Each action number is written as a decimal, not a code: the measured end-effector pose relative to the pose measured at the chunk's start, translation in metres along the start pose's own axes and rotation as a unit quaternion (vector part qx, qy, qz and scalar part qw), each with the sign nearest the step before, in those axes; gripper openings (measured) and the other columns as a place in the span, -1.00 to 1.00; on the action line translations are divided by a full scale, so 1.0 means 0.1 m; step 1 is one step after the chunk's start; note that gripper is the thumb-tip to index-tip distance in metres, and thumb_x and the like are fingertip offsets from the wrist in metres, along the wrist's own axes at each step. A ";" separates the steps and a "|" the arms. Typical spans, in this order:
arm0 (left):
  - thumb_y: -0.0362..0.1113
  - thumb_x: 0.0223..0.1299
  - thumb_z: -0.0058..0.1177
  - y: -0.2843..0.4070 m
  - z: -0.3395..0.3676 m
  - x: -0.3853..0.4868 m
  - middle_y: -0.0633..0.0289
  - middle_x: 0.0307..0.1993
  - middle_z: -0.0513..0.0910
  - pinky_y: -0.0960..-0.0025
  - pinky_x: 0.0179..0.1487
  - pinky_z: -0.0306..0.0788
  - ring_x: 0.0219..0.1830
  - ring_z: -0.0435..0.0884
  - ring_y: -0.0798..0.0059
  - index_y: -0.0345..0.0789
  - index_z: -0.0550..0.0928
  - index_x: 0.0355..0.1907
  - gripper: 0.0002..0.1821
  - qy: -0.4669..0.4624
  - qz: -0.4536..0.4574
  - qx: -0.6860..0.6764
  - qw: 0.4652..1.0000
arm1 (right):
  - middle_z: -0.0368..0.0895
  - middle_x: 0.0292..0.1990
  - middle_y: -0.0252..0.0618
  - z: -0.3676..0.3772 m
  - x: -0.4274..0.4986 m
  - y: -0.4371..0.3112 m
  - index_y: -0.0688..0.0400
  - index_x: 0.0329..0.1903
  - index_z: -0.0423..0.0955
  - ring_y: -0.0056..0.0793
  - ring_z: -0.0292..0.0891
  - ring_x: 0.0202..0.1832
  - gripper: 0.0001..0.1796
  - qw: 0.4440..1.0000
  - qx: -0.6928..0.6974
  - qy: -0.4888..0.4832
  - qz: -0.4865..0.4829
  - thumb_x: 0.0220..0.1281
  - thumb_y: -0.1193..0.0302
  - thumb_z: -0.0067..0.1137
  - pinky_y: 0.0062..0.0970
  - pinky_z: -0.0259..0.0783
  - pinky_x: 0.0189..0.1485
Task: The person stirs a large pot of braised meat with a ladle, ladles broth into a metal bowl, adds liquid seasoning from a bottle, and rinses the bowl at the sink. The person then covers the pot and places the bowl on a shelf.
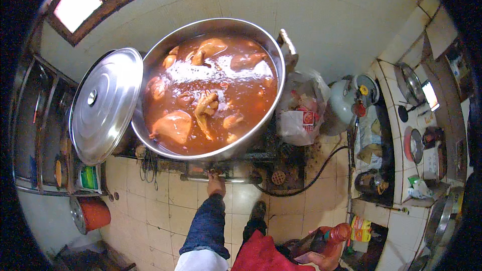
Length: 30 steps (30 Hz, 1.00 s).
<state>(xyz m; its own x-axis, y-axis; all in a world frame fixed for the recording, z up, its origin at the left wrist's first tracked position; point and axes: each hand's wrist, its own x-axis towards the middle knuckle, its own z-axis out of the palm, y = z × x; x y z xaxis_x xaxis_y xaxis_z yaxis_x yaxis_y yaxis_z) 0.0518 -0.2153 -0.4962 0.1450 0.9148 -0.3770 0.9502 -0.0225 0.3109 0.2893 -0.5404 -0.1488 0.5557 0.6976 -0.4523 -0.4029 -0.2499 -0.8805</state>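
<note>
A large metal pot [211, 90] full of reddish-brown broth with pieces of poultry and a chicken foot [206, 113] stands on a stove, steam over it. Its round metal lid [107, 107] stands tilted at the pot's left side. Below the pot's front rim, my left hand [215, 183] reaches to the stove's front, by the metal bar [237, 179]; its fingertips are hard to make out. At lower right my right hand [327, 256] is closed around a dark bottle [312, 242] with a red cap [340, 232], lying at a slant.
Right of the pot are a plastic bag [301, 109] and a gas cylinder [340, 101], whose black hose [320, 180] curves to the stove. A tiled counter [399, 120] lines the right side. Scissors [150, 169] hang at the stove's left; a red bucket [92, 214] is at lower left.
</note>
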 end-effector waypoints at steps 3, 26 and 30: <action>-0.13 0.31 -0.10 -0.07 0.09 0.13 0.02 0.27 0.34 0.00 0.05 0.49 0.09 0.54 -0.05 -0.18 0.45 0.18 -0.58 -0.022 -0.026 -0.053 0.998 | 0.50 -0.02 -0.17 0.06 0.12 -0.01 0.18 0.19 0.29 -0.31 0.49 -0.02 -0.40 0.995 -0.043 -0.047 -0.075 0.05 0.47 0.27 -0.30 0.51 0.01; -0.12 0.29 -0.08 -0.11 0.01 0.17 0.00 -0.03 0.61 -0.01 -0.09 0.51 -0.12 0.63 -0.04 -0.11 0.57 0.00 -0.70 -0.011 -0.021 -0.009 1.000 | 0.35 -0.06 -0.38 0.02 0.29 -0.09 0.07 0.10 0.24 -0.43 0.36 0.02 -0.18 0.998 0.062 -0.010 0.023 -0.27 0.42 0.56 -0.42 0.33 0.13; -0.05 0.36 -0.15 -0.06 -0.01 0.19 0.06 -0.04 0.62 0.04 -0.07 0.50 -0.09 0.63 0.01 -0.10 0.63 -0.10 -0.70 -0.002 -0.064 0.029 0.998 | 0.36 -0.04 -0.37 -0.01 0.32 -0.08 0.07 0.11 0.22 -0.42 0.36 0.02 -0.18 0.998 0.011 -0.025 -0.051 -0.25 0.39 0.56 -0.38 0.33 0.15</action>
<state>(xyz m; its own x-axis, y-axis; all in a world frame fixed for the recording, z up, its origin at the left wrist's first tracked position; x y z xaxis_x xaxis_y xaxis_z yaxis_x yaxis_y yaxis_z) 0.0491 -0.1974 -0.5043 0.0231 0.9104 -0.4130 0.9751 0.0705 0.2101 0.3113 -0.5173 -0.1562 0.5574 0.7516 -0.3527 -0.3630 -0.1614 -0.9177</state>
